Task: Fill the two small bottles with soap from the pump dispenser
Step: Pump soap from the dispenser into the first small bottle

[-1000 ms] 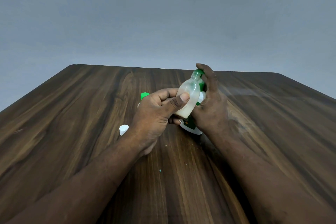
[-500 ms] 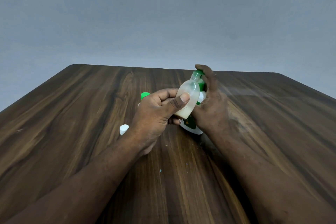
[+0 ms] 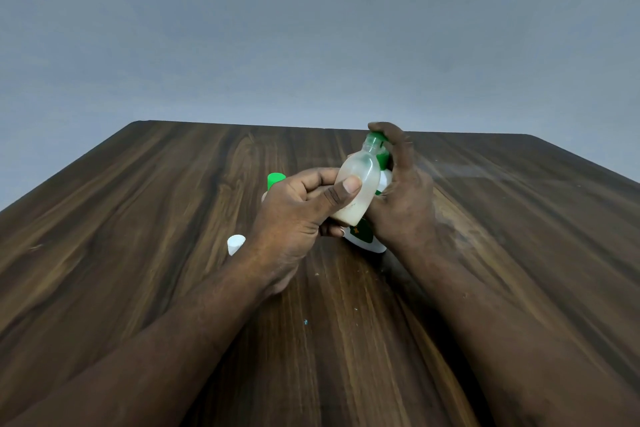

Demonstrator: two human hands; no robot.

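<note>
Mid-frame, the left hand (image 3: pixel 294 215) pinches the tilted small bottle (image 3: pixel 356 184); the right hand (image 3: pixel 403 204) wraps the pump dispenser (image 3: pixel 365 236), finger over its top; press slowly, mouth snug to nozzle.

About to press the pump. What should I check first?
1. Left hand grips the small bottle: ok.
2. Bottle mouth at the dispenser spout: ok.
3. Right hand holds the dispenser, finger on the pump head: ok.
4. Room left in the small bottle: ok, soap fills only the bottom.
5. White cap on the table nearby: ok.
6. Green-capped bottle fill level: cannot tell, hidden behind the left hand.
</note>
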